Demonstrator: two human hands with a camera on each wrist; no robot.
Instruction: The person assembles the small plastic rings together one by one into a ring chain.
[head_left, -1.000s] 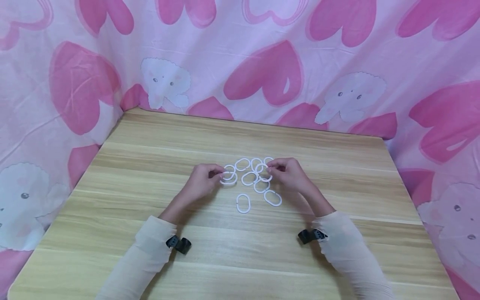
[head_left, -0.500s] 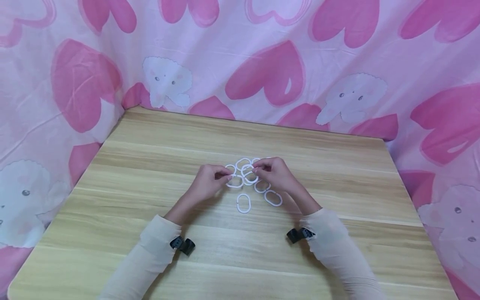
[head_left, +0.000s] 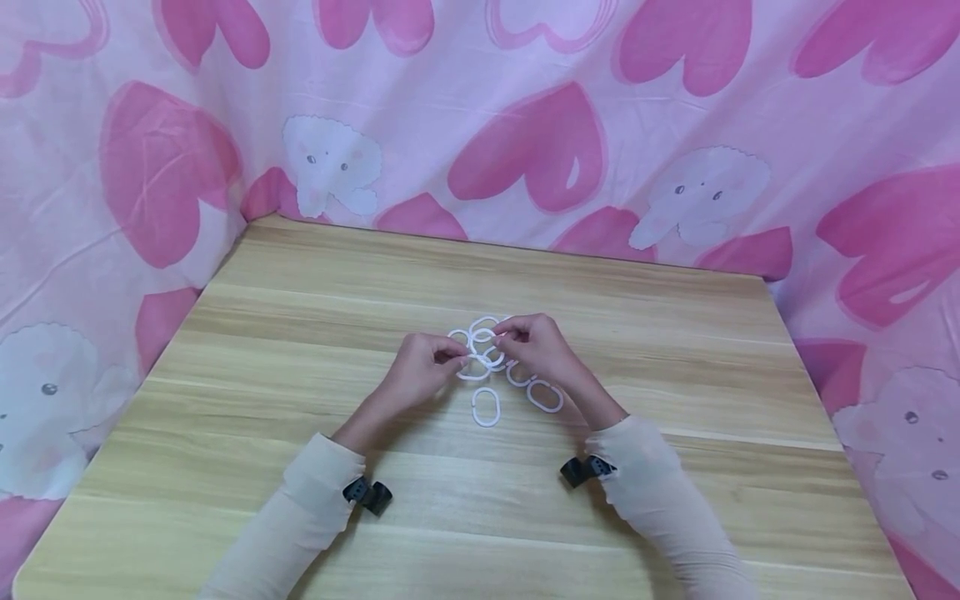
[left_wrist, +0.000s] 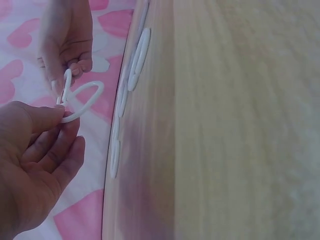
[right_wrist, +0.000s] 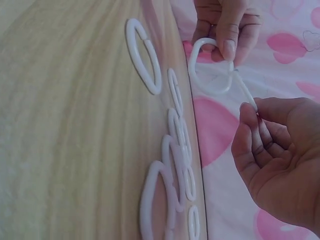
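My left hand (head_left: 423, 371) pinches a white oval plastic ring (left_wrist: 93, 103) between thumb and index finger. With thumb and index finger, my right hand (head_left: 534, 346) holds a second white oval ring (right_wrist: 246, 90) of the same sort. Both hands are raised over the table with their fingertips a short way apart. The two held rings meet between them, and in the right wrist view an end of the right one lies right at the edge of the left one. Each loose ring of this kind shows a small gap in its loop.
Several more white rings lie on the wooden table (head_left: 465, 508) under and around the hands. One loose ring (head_left: 475, 410) lies nearest the person, another ring (head_left: 560, 402) to its right. A pink heart-patterned cloth (head_left: 420, 100) hangs behind the table and along its sides.
The right hand has moved left with its ring, over the loose rings, until it meets the left hand's ring. The left hand has shifted slightly right, keeping its grip.
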